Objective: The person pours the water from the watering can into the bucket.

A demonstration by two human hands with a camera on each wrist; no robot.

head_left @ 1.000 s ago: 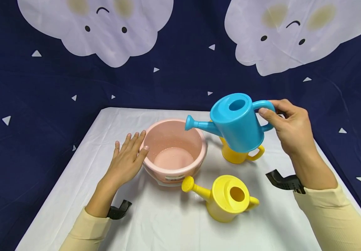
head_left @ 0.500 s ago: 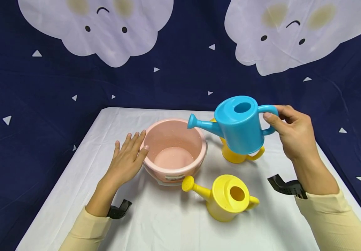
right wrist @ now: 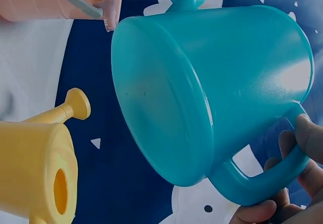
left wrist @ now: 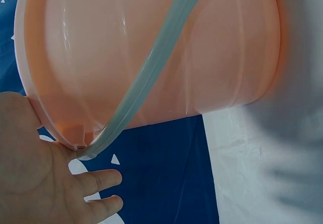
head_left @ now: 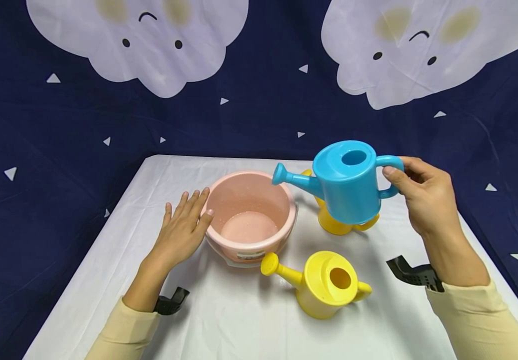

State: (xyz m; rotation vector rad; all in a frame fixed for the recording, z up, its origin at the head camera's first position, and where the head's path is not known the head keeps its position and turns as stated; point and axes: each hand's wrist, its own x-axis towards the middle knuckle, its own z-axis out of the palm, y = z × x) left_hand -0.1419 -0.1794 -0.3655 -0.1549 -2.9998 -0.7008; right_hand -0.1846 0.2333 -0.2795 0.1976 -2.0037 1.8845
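A blue watering can (head_left: 349, 187) is held in the air by its handle, gripped by my right hand (head_left: 432, 202) at the right. Its spout points left, with the spout's head overlapping the far right rim of a pink bucket (head_left: 251, 246) in the head view. Fingers and thumb wrap the can's handle (right wrist: 262, 183) in the right wrist view. My left hand (head_left: 181, 232) lies with straight fingers against the bucket's left rim. In the left wrist view, the bucket's grey carrying handle (left wrist: 146, 82) hangs down along its side, near the left hand's fingers (left wrist: 101, 181).
A yellow watering can (head_left: 326, 287) stands on the white table (head_left: 223, 320) in front, spout towards the bucket. Another yellow watering can (head_left: 333, 225) stands behind, partly hidden by the blue one. A dark blue cloth (head_left: 259, 125) with clouds hangs behind the table.
My right hand has moved the blue watering can slightly right and down, its spout drawing back towards the bucket's right rim. The left hand and the bucket have stayed put.
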